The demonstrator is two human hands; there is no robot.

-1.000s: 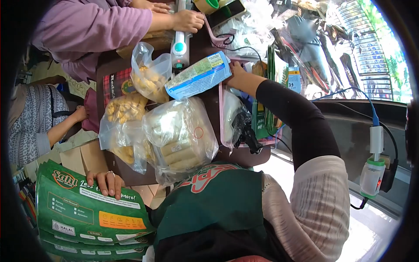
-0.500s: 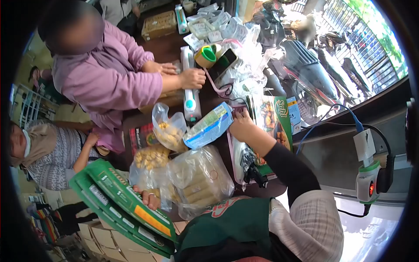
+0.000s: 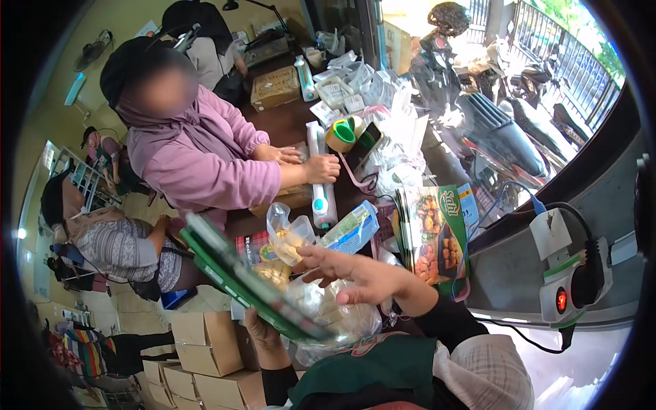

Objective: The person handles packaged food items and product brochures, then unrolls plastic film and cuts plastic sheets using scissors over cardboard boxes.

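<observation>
My left hand (image 3: 262, 335) grips a sheaf of flat green printed pouches (image 3: 236, 277) near its lower edge. The sheaf is tilted on edge and partly blurred. My right hand (image 3: 365, 279) is raised with its fingers spread and nothing in it, to the right of the pouches. Beneath it lies a clear plastic bag (image 3: 365, 318) with pale contents, partly hidden by the hand and pouches. Beyond it are a bag of yellowish pieces (image 3: 290, 236) and a blue and white pack (image 3: 352, 227). More printed pouches (image 3: 437, 236) stand stacked to the right.
Across the table a person in a pink top (image 3: 212, 160) presses on a long white sealer (image 3: 318, 171). Near it sit a green-and-yellow tape roll (image 3: 342, 134) and a phone (image 3: 367, 143). Cardboard boxes (image 3: 205, 345) stand at lower left; a power socket (image 3: 570, 294) hangs at right.
My right hand has left the stacked pouches at the right and come over the clear bag, fingers spread. The green sheaf in my left hand has moved right and turned more edge-on.
</observation>
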